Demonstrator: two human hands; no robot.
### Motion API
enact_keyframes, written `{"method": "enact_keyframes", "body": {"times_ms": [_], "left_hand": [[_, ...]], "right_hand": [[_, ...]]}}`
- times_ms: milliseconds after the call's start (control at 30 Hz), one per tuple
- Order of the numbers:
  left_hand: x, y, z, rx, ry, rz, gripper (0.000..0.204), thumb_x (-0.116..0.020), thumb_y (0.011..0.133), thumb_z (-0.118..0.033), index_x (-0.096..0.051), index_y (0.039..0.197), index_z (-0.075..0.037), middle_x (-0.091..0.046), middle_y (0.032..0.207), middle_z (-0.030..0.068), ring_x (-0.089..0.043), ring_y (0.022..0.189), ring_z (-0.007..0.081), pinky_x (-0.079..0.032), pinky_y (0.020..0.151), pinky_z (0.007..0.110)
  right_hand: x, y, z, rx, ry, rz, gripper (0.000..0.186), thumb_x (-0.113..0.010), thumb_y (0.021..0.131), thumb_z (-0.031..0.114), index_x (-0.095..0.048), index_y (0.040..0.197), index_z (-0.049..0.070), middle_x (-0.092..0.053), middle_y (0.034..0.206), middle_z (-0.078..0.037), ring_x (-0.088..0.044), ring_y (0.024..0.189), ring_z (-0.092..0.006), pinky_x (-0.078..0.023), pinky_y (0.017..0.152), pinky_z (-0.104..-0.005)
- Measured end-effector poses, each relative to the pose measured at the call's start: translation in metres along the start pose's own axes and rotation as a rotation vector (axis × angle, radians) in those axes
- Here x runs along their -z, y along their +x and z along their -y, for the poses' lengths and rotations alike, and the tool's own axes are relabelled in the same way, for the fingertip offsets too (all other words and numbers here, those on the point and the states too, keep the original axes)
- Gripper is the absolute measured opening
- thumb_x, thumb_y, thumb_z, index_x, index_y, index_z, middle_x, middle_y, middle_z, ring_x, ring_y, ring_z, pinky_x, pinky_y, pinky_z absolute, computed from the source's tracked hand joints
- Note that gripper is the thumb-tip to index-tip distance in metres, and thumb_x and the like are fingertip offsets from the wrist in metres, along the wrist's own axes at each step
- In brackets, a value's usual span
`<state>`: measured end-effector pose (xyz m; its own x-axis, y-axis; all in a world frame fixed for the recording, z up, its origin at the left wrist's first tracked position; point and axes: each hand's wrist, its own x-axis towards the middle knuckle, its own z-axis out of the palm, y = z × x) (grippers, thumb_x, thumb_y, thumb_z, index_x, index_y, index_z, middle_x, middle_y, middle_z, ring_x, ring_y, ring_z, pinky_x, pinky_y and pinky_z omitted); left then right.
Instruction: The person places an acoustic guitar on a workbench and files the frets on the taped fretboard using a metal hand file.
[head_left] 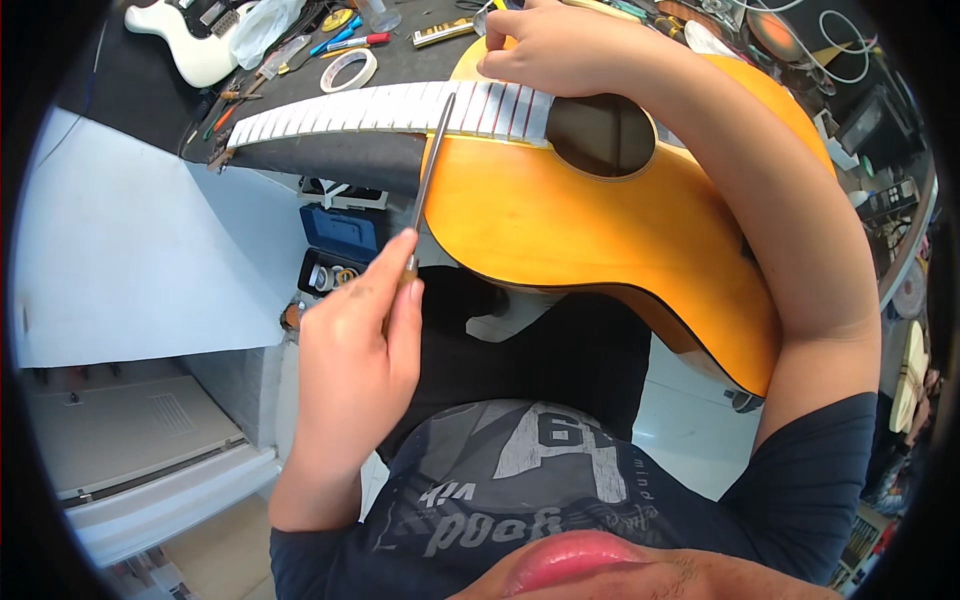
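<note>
L hand (355, 350) is closed round the short handle (410, 268) of a thin metal rod tool (433, 160), thumb & forefinger up nr the shaft. Rod's long axis runs away from the person, tip leaning a bit to their R, roughly square to the neck; tip is over the white-covered fretboard (350, 110), about where neck meets body, though I can't tell if it's touching. R hand (545, 45) is at the far edge of the fretboard, fingers bent, forearm reaching across the guitar body; can't tell from here whether it's gripping anything. Orange-yellow acoustic guitar (560, 215) lies face up, partly on the dark bench (110, 75), w/ the near side of its body out over the person's lap. Its long axis goes side to side: neck points L, body to the R, sound hole (605, 137) btwn the R forearm & the fretboard end. Dark crosswise lines divide the white covering, reddish ones nr the hole. Beyond the neck: white tape roll (348, 70), red marker (370, 40), clear plastic bag (265, 30), plus a white guitar body (185, 45) far L. Blue toolbox (340, 235) sits lower down, below the neck.
</note>
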<state>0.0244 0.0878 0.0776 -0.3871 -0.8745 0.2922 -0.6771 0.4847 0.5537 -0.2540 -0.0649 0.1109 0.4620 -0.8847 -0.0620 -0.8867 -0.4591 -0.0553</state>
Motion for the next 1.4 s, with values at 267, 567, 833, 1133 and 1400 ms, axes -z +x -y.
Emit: {"method": "enact_keyframes", "body": {"times_ms": [267,567,833,1133,1400], "left_hand": [[-0.007,0.055,-0.001,0.096,-0.085,0.059,0.034,-0.069,0.103,-0.003,-0.073,0.136,0.004,-0.078,0.096,0.0293,-0.081,0.083,0.0367,-0.061,0.077,0.039],[-0.006,0.081,0.008,0.139,-0.091,0.064,0.036,-0.066,0.107,-0.012,-0.072,0.137,0.006,-0.077,0.089,0.0216,-0.068,0.072,0.0201,-0.056,0.077,0.035],[0.017,-0.019,-0.001,0.258,-0.198,0.068,0.038,-0.068,0.104,-0.002,-0.072,0.142,0.003,-0.072,0.079,0.0126,-0.063,0.067,0.0137,-0.051,0.068,0.029],[0.008,-0.011,-0.02,0.01,0.211,0.116,0.047,-0.07,0.102,-0.004,-0.07,0.149,-0.003,-0.066,0.072,0.0092,-0.061,0.067,0.0237,-0.044,0.077,0.036],[-0.011,0.031,-0.016,0.089,0.204,0.104,0.043,-0.069,0.102,-0.005,-0.072,0.145,-0.001,-0.068,0.075,0.0153,-0.065,0.067,0.0313,-0.051,0.073,0.041]], "right_hand": [[-0.007,0.007,-0.03,0.201,-0.25,0.049,0.037,-0.053,0.109,0.026,-0.077,0.13,0.008,-0.066,0.138,-0.022,-0.065,0.116,-0.0484,-0.056,0.101,-0.0546],[-0.023,0.031,-0.032,0.248,-0.268,-0.028,0.034,-0.054,0.107,0.027,-0.078,0.12,0.007,-0.066,0.136,-0.024,-0.068,0.115,-0.0453,-0.053,0.099,-0.0564],[-0.027,0.035,-0.031,0.192,-0.206,0.041,0.037,-0.055,0.107,0.028,-0.077,0.129,0.008,-0.069,0.132,-0.024,-0.068,0.12,-0.0471,-0.052,0.105,-0.057],[0.017,0.005,-0.026,-0.118,0.113,0.213,0.081,-0.075,0.091,0.066,-0.07,0.146,0.007,-0.066,0.149,-0.031,-0.061,0.141,-0.0457,-0.049,0.116,-0.0524],[0.044,-0.003,-0.028,0.066,-0.119,0.52,0.09,-0.093,0.077,0.068,-0.079,0.134,0.001,-0.077,0.135,-0.024,-0.074,0.122,-0.0378,-0.057,0.102,-0.0468]]}}
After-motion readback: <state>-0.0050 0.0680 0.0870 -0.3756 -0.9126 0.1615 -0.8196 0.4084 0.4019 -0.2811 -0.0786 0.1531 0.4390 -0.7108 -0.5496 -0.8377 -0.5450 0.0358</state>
